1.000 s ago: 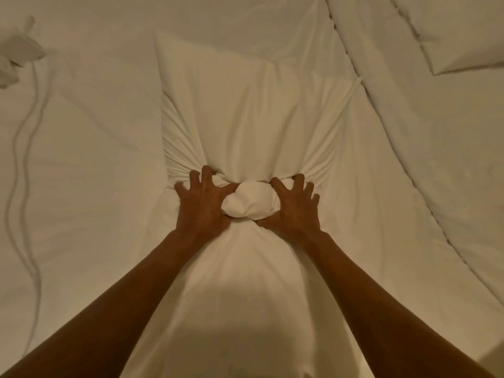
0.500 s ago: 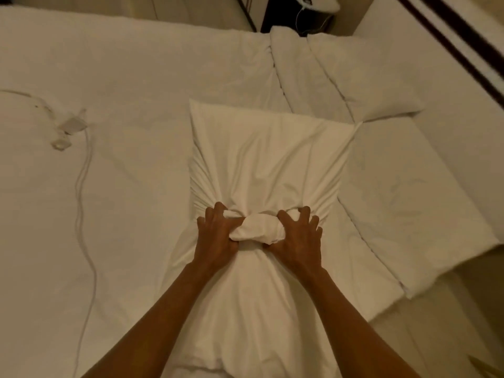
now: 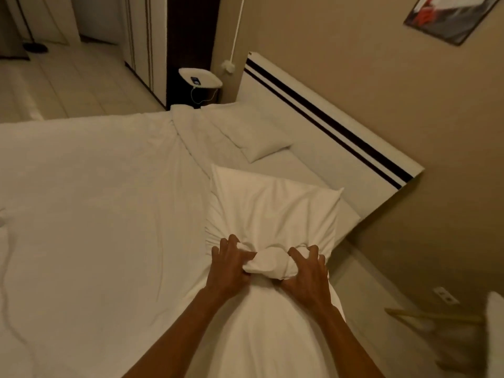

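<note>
A white pillow in a white pillowcase lies on the bed in front of me. Its cloth is gathered at the near end into a bunched knot. My left hand grips the gathered cloth on the knot's left side, fingers curled into the folds. On the knot's right side my right hand grips the cloth the same way. The loose pillowcase spreads toward me between my forearms.
A second white pillow and a folded duvet lie near the striped headboard. A bedside table with a phone stands beyond. The beige wall is at the right, tiled floor at the far left.
My head has lifted, so the headboard, wall and floor have come into view. Both hands have stayed at the knot, with their fingers curled tighter into the cloth.
</note>
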Action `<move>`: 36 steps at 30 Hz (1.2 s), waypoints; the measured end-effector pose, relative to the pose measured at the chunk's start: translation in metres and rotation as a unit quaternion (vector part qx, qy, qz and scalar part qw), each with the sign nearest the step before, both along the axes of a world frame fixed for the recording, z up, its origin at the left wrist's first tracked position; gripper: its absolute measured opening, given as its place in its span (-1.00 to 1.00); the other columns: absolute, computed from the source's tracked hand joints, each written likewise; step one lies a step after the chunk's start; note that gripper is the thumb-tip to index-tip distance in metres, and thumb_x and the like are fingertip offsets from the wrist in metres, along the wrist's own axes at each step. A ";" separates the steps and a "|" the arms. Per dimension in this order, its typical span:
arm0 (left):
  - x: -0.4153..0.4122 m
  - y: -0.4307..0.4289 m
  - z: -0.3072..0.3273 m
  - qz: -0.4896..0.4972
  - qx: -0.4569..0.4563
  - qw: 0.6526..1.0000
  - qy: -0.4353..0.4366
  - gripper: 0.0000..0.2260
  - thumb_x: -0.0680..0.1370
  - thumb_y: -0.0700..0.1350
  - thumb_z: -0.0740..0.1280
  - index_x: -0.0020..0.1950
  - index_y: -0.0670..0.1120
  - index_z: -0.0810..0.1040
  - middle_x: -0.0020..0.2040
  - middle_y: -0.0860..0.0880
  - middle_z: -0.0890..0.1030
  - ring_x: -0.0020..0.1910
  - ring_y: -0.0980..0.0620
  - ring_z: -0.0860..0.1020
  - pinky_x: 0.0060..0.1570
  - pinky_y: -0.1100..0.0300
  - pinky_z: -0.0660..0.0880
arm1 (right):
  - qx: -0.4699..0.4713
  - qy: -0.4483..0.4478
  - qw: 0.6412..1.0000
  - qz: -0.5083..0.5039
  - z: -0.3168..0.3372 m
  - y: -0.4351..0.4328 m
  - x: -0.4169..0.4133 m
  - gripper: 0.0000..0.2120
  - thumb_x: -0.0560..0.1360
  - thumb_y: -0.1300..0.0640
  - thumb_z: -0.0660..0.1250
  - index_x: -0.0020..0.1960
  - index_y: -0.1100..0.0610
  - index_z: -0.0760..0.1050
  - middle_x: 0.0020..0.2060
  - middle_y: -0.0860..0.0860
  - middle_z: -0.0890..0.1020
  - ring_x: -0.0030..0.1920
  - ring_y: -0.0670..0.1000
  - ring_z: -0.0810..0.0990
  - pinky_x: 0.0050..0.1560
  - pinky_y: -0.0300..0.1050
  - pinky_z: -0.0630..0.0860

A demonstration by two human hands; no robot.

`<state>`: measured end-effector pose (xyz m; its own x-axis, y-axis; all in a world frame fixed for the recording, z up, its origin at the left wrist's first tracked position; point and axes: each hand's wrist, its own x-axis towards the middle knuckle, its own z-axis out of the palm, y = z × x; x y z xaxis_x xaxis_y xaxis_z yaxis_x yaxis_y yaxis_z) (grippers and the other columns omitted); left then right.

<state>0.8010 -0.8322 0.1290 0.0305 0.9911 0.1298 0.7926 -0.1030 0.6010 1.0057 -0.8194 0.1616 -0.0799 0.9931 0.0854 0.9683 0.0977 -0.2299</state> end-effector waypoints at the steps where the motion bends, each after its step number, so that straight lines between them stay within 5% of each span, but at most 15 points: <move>1: 0.012 0.006 0.005 -0.010 0.003 1.000 0.012 -0.64 0.37 -0.13 0.38 0.13 0.15 0.64 0.00 -0.14 0.44 -0.04 -0.21 0.42 -0.06 -0.08 0.32 | 0.007 0.015 1.000 -0.013 0.001 -0.001 0.012 -0.35 0.15 -0.31 0.43 0.20 -0.14 0.48 0.14 0.04 0.37 0.10 0.19 0.40 0.10 0.12 0.43; 11: 0.147 0.084 0.032 -0.121 -0.012 0.991 0.055 -0.59 0.40 -0.13 0.42 0.22 0.16 0.59 0.08 -0.09 0.40 0.06 -0.14 0.36 -0.03 0.06 0.19 | 0.022 0.096 0.987 -0.125 -0.011 0.029 0.146 -0.22 0.09 -0.54 0.36 0.18 -0.12 0.49 0.12 0.05 0.38 0.09 0.19 0.43 0.07 0.11 0.47; 36: 0.360 0.332 -0.037 -0.013 -0.025 0.996 -0.085 -0.69 0.37 -0.14 0.47 0.06 0.17 0.67 -0.08 -0.08 0.46 -0.13 -0.10 0.41 -0.14 0.05 0.27 | 0.028 -0.028 0.998 -0.051 -0.030 0.305 0.360 -0.29 0.09 -0.40 0.49 0.15 -0.11 0.49 0.15 0.09 0.39 0.06 0.16 0.43 0.02 0.09 0.46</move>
